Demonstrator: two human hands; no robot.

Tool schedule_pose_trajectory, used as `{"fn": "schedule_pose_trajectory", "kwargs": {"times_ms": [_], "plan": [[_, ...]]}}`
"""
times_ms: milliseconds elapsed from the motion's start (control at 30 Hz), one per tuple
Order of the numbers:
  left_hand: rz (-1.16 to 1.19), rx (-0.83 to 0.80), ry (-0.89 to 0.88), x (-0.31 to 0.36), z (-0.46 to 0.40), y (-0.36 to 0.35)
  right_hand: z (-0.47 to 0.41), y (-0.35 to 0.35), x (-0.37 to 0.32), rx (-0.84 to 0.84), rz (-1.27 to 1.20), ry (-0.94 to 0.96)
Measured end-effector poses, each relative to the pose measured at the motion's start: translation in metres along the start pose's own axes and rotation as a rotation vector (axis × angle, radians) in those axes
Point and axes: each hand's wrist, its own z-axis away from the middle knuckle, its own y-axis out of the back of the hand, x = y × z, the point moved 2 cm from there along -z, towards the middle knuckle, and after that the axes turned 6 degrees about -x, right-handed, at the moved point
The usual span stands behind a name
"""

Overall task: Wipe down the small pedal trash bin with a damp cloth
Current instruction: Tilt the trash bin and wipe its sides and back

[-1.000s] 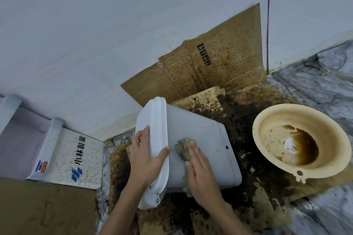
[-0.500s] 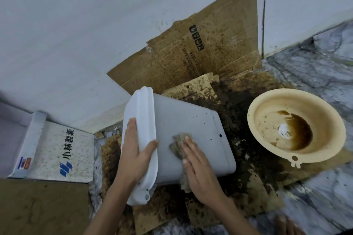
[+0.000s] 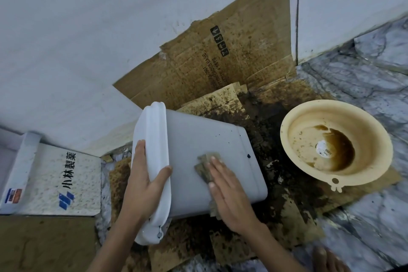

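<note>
A: What does my right hand [image 3: 229, 192] hide?
B: Most of the cloth [image 3: 206, 166]; only its upper edge and a scrap below the bin [image 3: 209, 152] show.
A: And at the frame's lower edge?
B: Both my forearms and my foot [image 3: 329, 259] are cut off.

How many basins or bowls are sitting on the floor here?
1. A single tan basin, stained and holding some brown liquid, sits on the floor to the right of the tipped white bin. Others could lie outside the view.
</note>
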Motion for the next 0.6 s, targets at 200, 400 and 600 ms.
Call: {"fn": "schedule_pose_trajectory", "kwargs": {"times_ms": [200, 400, 600], "plan": [[-0.024, 0.002, 0.0, -0.003, 0.001, 0.0, -0.001, 0.024, 0.09, 0.117, -0.025, -0.32], [-0.019, 0.006, 0.015, -0.006, -0.001, 0.002, -0.033, 0.026, 0.091, 0.125, -0.089, -0.362], [-0.016, 0.006, 0.007, -0.004, -0.001, 0.003, 0.034, 0.001, 0.08, 0.187, -0.148, -0.264]]}}
